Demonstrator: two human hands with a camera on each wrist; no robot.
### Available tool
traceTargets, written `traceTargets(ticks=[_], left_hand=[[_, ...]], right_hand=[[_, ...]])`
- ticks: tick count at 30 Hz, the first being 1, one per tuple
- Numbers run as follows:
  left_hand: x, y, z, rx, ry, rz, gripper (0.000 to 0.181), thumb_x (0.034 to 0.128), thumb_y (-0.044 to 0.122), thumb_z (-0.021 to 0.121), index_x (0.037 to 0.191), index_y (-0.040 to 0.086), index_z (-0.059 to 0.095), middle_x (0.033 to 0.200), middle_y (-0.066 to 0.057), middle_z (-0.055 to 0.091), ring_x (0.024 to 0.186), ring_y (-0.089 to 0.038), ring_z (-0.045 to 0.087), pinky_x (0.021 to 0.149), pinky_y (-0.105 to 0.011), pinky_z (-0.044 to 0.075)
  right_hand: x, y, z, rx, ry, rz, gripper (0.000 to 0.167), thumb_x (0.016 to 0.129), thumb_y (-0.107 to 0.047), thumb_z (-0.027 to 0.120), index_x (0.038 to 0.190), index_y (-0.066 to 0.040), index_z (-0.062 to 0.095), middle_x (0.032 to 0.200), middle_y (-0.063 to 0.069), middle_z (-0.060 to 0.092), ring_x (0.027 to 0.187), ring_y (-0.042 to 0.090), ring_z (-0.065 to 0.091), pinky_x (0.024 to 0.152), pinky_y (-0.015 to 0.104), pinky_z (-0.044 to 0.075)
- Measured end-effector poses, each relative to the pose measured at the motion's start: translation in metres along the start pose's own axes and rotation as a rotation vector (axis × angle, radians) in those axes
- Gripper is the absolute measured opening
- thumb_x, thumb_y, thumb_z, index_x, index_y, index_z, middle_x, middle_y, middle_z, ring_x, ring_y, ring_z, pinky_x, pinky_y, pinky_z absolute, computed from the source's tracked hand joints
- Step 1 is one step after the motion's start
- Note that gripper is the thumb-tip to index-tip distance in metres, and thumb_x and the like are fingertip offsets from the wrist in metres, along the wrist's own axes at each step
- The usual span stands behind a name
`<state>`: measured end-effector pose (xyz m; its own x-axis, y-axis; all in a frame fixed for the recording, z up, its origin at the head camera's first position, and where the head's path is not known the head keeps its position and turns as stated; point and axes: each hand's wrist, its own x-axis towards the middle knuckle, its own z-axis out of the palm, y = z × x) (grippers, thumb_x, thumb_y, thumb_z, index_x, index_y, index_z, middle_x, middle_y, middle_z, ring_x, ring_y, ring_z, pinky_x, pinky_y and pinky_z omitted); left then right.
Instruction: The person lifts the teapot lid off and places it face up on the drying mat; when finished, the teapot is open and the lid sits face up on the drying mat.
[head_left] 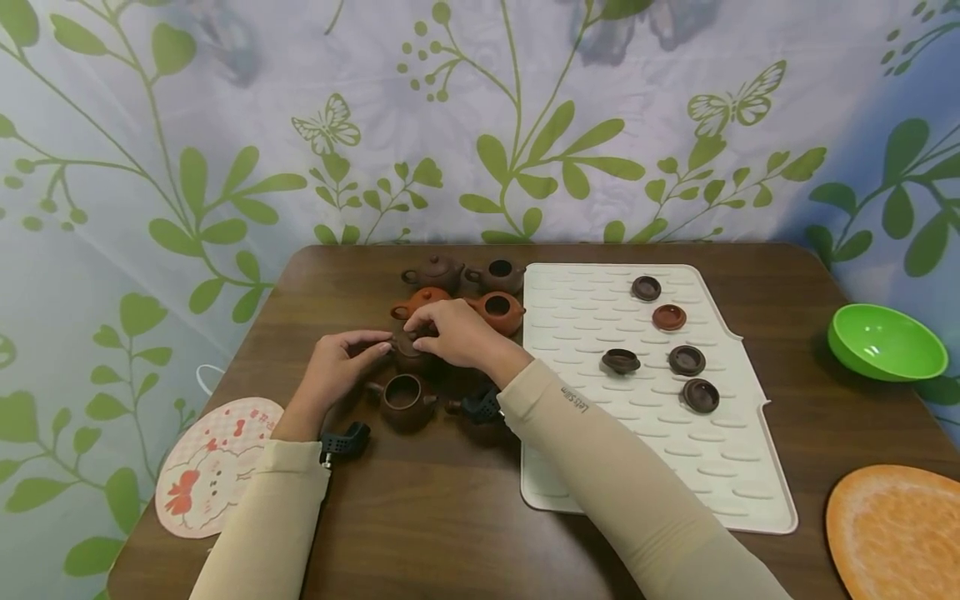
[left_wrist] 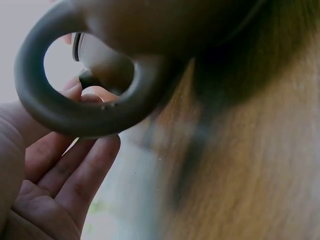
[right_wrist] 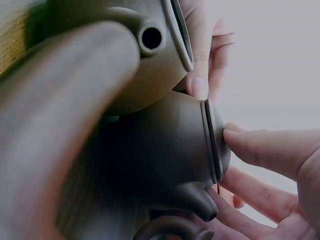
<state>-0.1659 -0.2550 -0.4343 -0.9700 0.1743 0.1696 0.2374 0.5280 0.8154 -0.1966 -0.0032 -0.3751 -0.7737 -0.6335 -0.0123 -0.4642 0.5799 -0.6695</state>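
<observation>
The left hand [head_left: 333,367] pinches the handle side of a small brown teapot [right_wrist: 165,145] with finger and thumb, and the right hand [head_left: 465,333] grasps its lid [right_wrist: 217,145] at the pot's top, so that pot is right between the hands. I count seven teapots, but the right hand may hide more. Past the hands are four: a dark lidded pot [head_left: 437,271], a red lidded pot [head_left: 426,298], a dark open pot [head_left: 510,283] and a red open pot [head_left: 512,321]. Just nearer than the hands is one open brown pot [head_left: 405,412]; the three open pots look too dark inside to tell what they hold. One more pot [head_left: 480,429] is partly hidden below the right wrist. Right of the right hand, a white mat [head_left: 577,308] holds five loose lids [head_left: 687,360], four dark and one red. Farther right is one green bowl [head_left: 885,350].
</observation>
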Motion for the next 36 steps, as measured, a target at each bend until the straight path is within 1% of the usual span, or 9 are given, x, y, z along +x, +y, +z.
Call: traceTargets(ticks=[6,13,17,20,24,27,33,36], left_hand=[[0.0,-0.001,0.001,0.021,0.02,0.008,0.023,0.0993,0.024,0.079,0.118,0.011,0.083,0.11,-0.003,0.078,0.101,-0.02,0.072,0.081,-0.021,0.055],[0.0,-0.003,0.002,0.027,0.029,0.019,0.022,0.0992,0.024,0.079,0.117,0.011,0.083,0.11,-0.002,0.078,0.1,-0.019,0.073,0.081,-0.023,0.056],[0.0,-0.004,0.002,0.033,0.034,0.019,0.022,0.0989,0.024,0.079,0.117,0.013,0.083,0.109,0.0,0.078,0.099,-0.017,0.073,0.081,-0.022,0.056],[0.0,-0.004,0.003,0.034,0.031,0.021,0.021,0.0992,0.023,0.079,0.117,0.012,0.083,0.109,-0.001,0.078,0.1,-0.018,0.072,0.081,-0.022,0.055],[0.0,-0.003,0.003,0.026,0.028,0.018,0.021,0.0989,0.022,0.079,0.116,0.01,0.083,0.109,-0.002,0.078,0.1,-0.019,0.072,0.08,-0.021,0.055],[0.0,-0.003,0.003,0.028,0.029,0.017,0.022,0.0987,0.022,0.079,0.116,0.01,0.083,0.109,-0.003,0.078,0.1,-0.019,0.072,0.08,-0.02,0.054],[-0.001,-0.003,0.003,0.04,0.034,0.025,0.022,0.0988,0.022,0.079,0.116,0.01,0.083,0.109,-0.003,0.078,0.1,-0.019,0.072,0.08,-0.02,0.054],[-0.001,-0.002,0.003,0.034,0.037,0.034,0.021,0.0985,0.021,0.079,0.115,0.009,0.083,0.108,-0.003,0.078,0.1,-0.02,0.072,0.08,-0.02,0.054]], right_hand=[[0.001,0.001,0.002,0.011,0.013,0.016,0.033,0.104,-0.021,0.072,0.136,-0.013,0.071,0.132,0.001,0.068,0.121,0.018,0.062,0.098,0.034,0.051],[0.001,0.0,0.002,-0.01,0.034,-0.013,0.025,0.104,-0.022,0.072,0.127,-0.014,0.076,0.121,-0.002,0.072,0.113,0.015,0.065,0.093,0.032,0.052],[0.0,-0.001,0.001,-0.016,0.054,-0.031,0.022,0.104,-0.021,0.072,0.123,-0.014,0.077,0.119,-0.002,0.072,0.11,0.016,0.065,0.092,0.032,0.053],[-0.002,-0.002,0.001,-0.017,0.069,-0.043,0.022,0.104,-0.022,0.072,0.124,-0.014,0.076,0.121,-0.002,0.072,0.112,0.016,0.065,0.093,0.032,0.052],[-0.007,-0.005,0.0,-0.021,0.088,-0.066,0.025,0.104,-0.023,0.071,0.126,-0.013,0.075,0.125,0.0,0.071,0.117,0.017,0.064,0.098,0.034,0.051],[-0.01,-0.008,-0.003,-0.018,0.098,-0.073,0.025,0.104,-0.023,0.071,0.126,-0.013,0.075,0.126,0.0,0.071,0.118,0.018,0.064,0.098,0.034,0.051],[-0.017,-0.011,-0.007,-0.004,0.11,-0.074,0.021,0.105,-0.023,0.071,0.124,-0.014,0.074,0.123,-0.001,0.07,0.119,0.017,0.063,0.1,0.036,0.05],[-0.022,-0.011,-0.009,0.017,0.119,-0.079,0.02,0.104,-0.021,0.071,0.122,-0.013,0.074,0.121,0.0,0.07,0.119,0.019,0.063,0.102,0.038,0.049]])
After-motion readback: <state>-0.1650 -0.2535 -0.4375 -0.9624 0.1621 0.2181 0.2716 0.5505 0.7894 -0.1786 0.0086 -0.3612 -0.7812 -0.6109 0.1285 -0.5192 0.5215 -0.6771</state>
